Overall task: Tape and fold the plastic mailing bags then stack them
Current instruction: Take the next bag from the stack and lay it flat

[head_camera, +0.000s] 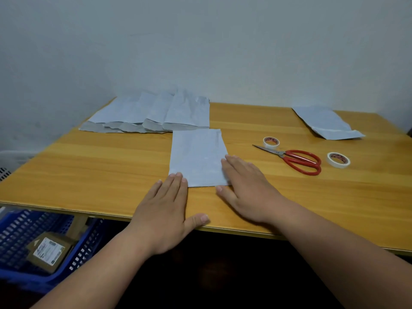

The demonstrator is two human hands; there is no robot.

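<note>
From the head view we see a folded mailing bag [197, 157] flat at frame centre on the wooden table [89, 166]. Our left hand [165, 208] and right hand [247, 188] lie flat with fingers straight, released, fingertips pressing its lower corners. Spread bags [151, 114] lie above left; scissors [296, 160] and two tape rolls [271, 142] [338, 160] sit to the right.

Pale-blue mailing bag [197, 156], red-handled scissors [298, 160], blue basket [24, 237].

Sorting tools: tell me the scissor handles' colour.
Red; the scissors show clearly in the head view.
</note>
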